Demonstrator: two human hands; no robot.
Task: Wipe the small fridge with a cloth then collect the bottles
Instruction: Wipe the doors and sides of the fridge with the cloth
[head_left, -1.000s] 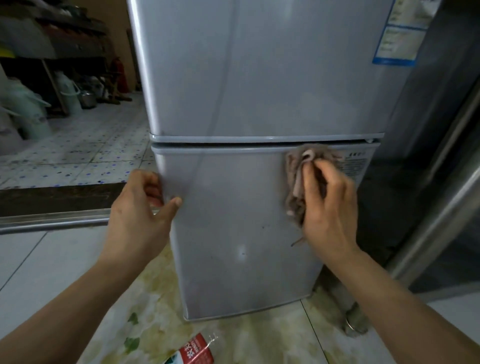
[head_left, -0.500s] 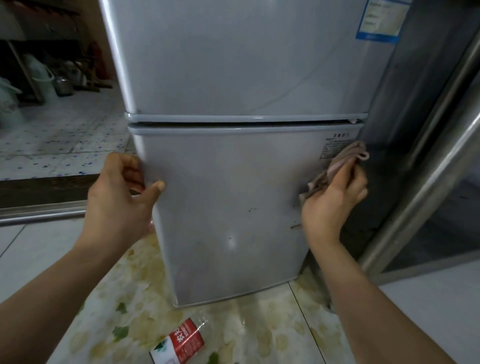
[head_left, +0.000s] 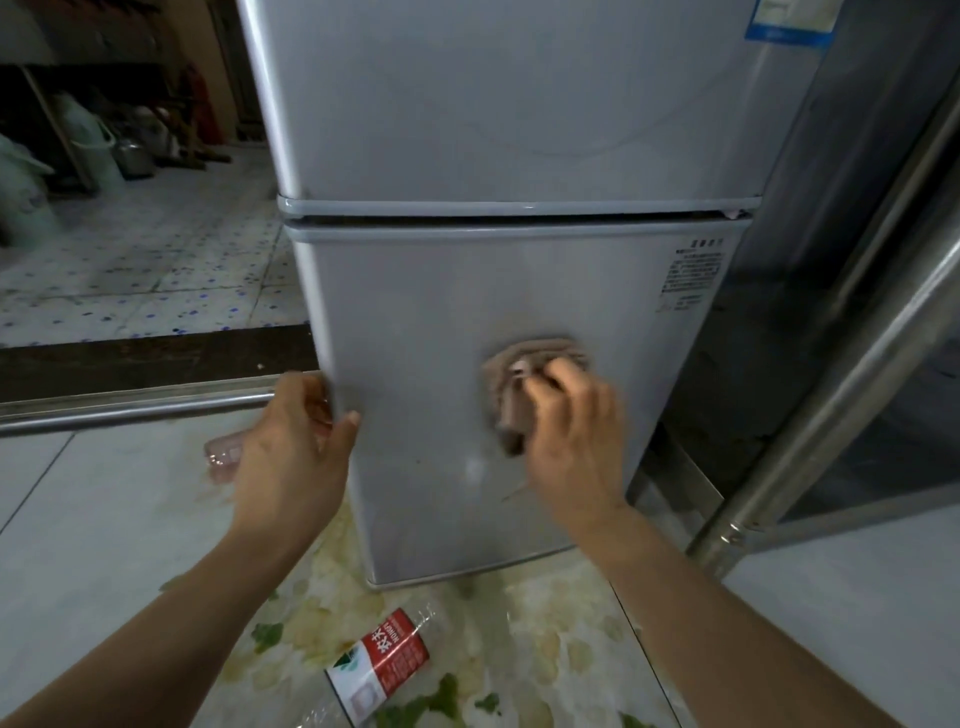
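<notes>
A small silver two-door fridge (head_left: 509, 291) fills the centre and top of the frame, seen from above and in front. The person's right hand (head_left: 571, 447), just right of centre, presses a crumpled brownish cloth (head_left: 519, 384) flat against the middle of the lower door, fingers curled over the cloth and holding it to the metal. The left hand (head_left: 291, 457), left of centre, grips the lower door's left edge, fingers hooked round behind it and the thumb lying on the front face. At the bottom centre, a clear plastic bottle (head_left: 382, 667) with a red and white label lies on its side on the floor (head_left: 104, 519), just in front of the fridge. A second clear bottle (head_left: 223, 454) lies on the floor at the left, partly hidden behind the left hand. The floor under the fridge has a yellow and green leaf-patterned sheet (head_left: 545, 623). A blue-edged sticker (head_left: 789, 21) sits at the upper right of the top door, and small printed text (head_left: 693, 270) marks the upper right of the lower door. A metal pole (head_left: 841, 374) slants down the right side of the frame.
</notes>
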